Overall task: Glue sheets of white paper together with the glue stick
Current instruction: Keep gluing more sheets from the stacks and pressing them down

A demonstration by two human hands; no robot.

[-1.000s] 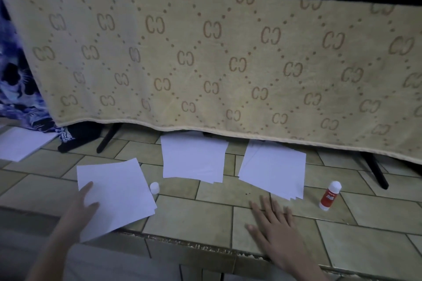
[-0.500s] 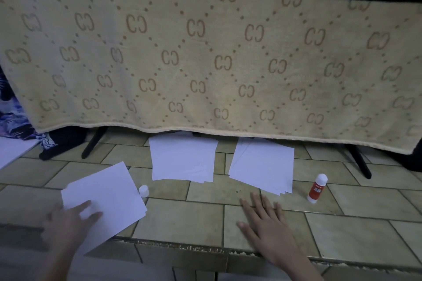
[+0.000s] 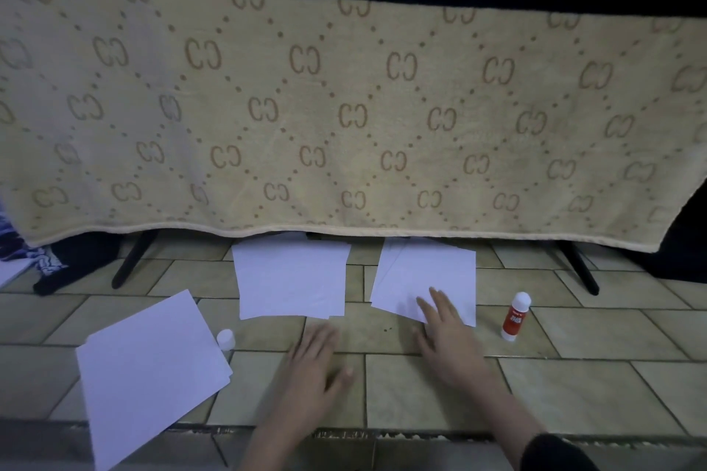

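Observation:
Three lots of white paper lie on the tiled floor: a tilted sheet at the left [image 3: 153,367], a middle stack [image 3: 290,279] and a right stack [image 3: 424,271]. A red-and-white glue stick [image 3: 515,315] stands upright to the right of the right stack. Its white cap [image 3: 225,339] sits beside the left sheet. My left hand [image 3: 315,367] hovers flat and open just below the middle stack, holding nothing. My right hand [image 3: 445,333] is open, its fingertips resting on the near edge of the right stack.
A beige patterned blanket [image 3: 344,118] hangs over a stand right behind the stacks, with black legs [image 3: 132,260] [image 3: 581,268] on the floor. Dark and blue cloth [image 3: 49,264] lies at the far left. A metal step edge [image 3: 382,434] runs along the near side.
My left hand let go of the left sheet and moved right to below the middle stack. My right hand slid forward onto the right stack's near edge.

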